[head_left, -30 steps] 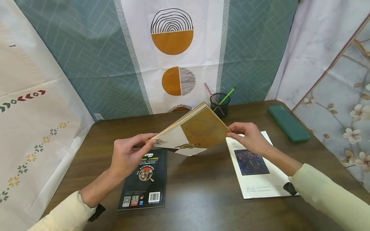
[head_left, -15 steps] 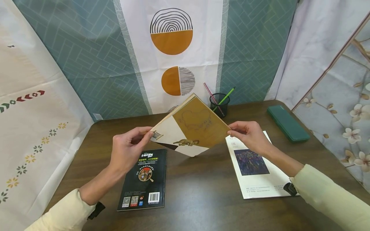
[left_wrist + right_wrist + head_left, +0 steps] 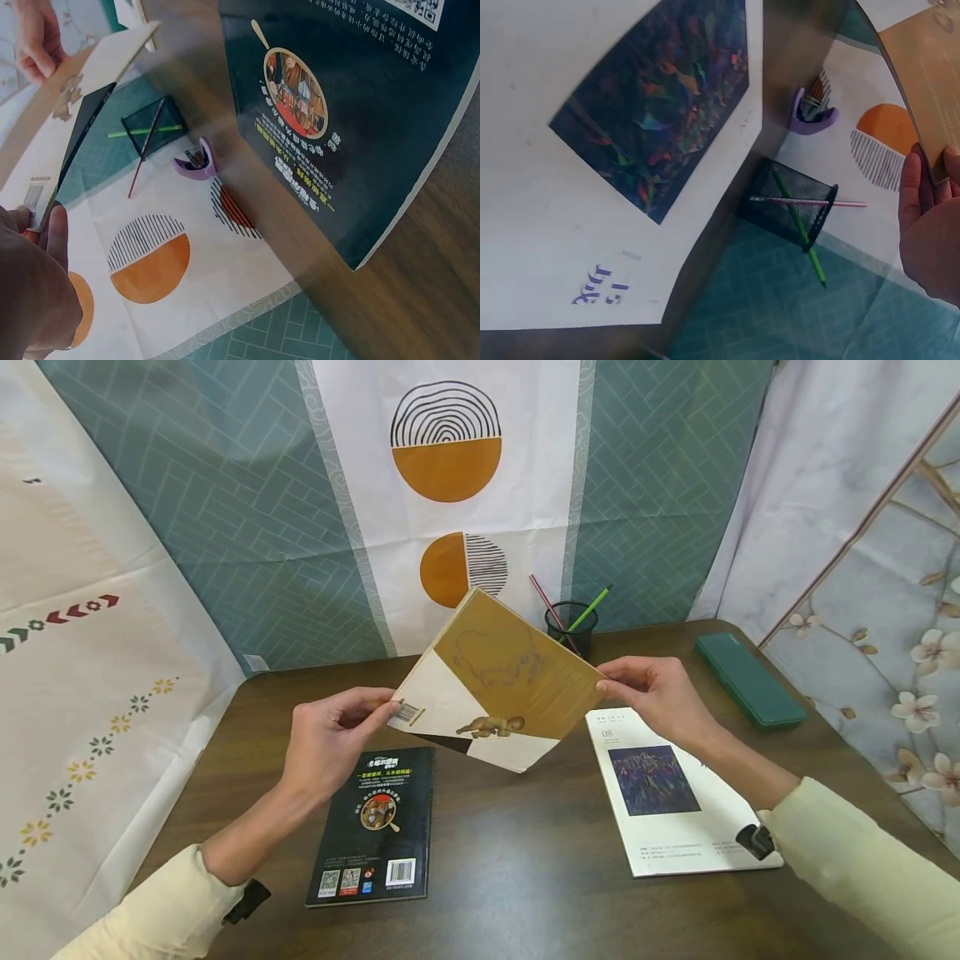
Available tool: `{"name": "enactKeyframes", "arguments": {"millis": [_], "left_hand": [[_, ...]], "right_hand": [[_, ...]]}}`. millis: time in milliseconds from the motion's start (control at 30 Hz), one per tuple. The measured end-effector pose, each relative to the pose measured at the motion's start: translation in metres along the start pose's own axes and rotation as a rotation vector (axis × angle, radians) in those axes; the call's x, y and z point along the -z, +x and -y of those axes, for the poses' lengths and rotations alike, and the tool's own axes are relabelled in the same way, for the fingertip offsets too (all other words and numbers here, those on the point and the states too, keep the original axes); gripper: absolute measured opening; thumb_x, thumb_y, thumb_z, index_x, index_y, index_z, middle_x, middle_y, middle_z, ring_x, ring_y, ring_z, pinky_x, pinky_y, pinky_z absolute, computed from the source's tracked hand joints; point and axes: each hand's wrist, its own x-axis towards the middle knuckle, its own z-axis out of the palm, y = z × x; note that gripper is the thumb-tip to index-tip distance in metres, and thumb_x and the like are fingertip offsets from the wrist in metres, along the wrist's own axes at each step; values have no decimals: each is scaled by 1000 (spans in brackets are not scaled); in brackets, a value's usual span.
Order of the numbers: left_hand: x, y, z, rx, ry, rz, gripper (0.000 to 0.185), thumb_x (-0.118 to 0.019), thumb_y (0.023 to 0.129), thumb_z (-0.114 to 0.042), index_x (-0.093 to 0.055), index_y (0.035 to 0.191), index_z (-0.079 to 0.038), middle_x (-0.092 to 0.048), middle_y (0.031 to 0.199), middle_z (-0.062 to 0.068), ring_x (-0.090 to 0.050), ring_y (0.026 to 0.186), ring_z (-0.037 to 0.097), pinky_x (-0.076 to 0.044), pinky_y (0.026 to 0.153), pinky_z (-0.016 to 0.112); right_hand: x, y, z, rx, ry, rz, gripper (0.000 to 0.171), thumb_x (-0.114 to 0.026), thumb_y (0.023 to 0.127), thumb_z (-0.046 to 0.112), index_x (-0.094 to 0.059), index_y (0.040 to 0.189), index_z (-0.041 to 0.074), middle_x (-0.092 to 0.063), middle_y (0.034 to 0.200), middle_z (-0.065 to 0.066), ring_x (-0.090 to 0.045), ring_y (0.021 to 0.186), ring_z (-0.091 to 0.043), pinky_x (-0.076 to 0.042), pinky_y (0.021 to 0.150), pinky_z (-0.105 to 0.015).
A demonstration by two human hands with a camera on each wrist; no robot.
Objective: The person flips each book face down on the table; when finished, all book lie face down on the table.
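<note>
Left hand [image 3: 326, 747] is pinching the left corner of a mustard-and-white book [image 3: 517, 672], thumb lying beside the barcode. Right hand [image 3: 663, 702] is pinching the right corner; both are leaving just the book's thickness between thumb and fingers. Book is hanging above the table [image 3: 517, 868], mid-scene, tilting, one corner pointing far, one near, cover facing the head camera.

Containers: black mesh cup [image 3: 587, 633] is standing upright at the far edge, just right of the book's far side. It's holding two pencils: pink pencil [image 3: 545, 601] is leaning left, green pencil [image 3: 598, 600] is leaning right, both sticking out over the rim and crossing. Purple holder [image 3: 815, 125] is sitting near the cup; something greyish is showing inside, can't tell what. Green case [image 3: 750, 681] is lying far right; contents aren't showing.

Black book [image 3: 372, 839] is lying flat at left, partly below the left hand, barcode at its near end. White book [image 3: 663, 797] is lying flat at right, under the right forearm, dark picture facing up.
</note>
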Motion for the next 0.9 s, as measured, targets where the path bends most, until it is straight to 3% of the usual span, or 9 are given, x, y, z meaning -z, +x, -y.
{"name": "enactKeyframes", "arguments": {"millis": [167,367,533,700,900], "left_hand": [[0,-3,0,83,-12,36,18,-85,91,-6,-83,108,-7,-81,91,0,-75,74,12,-55,66,15],[-3,-11,1,205,-114,140,15,-81,96,-11,-82,110,-6,-81,99,7,-76,76,14,-62,69,25],[-7,-20,2,264,-184,220,15,-79,97,-10,-80,111,-4,-81,98,8,-78,78,25,-63,72,29],[-15,-30,0,342,-241,304,13,-79,97,-8,-79,109,-3,-80,90,6,-77,77,36,-63,72,30],[-24,-42,-6,423,-309,424,20,-76,98,-7,-71,115,3,-79,100,13,-77,78,35,-64,73,33]], "right_hand": [[7,5,9,-26,28,-17,21,-77,99,10,-79,119,5,-80,106,-12,-77,91,-22,-60,80,-22],[13,13,18,-21,77,-27,23,-77,100,12,-78,121,3,-79,106,-14,-78,88,-19,-58,85,-21],[15,21,23,-27,73,-41,22,-77,99,9,-78,120,2,-79,107,-14,-77,86,-15,-59,83,-21],[15,31,29,-74,49,-53,23,-77,99,11,-79,121,5,-80,108,-12,-75,89,-17,-57,83,-18],[14,42,33,-99,28,-13,27,-78,99,18,-80,122,5,-78,116,-14,-72,99,-25,-58,87,-23]]}}
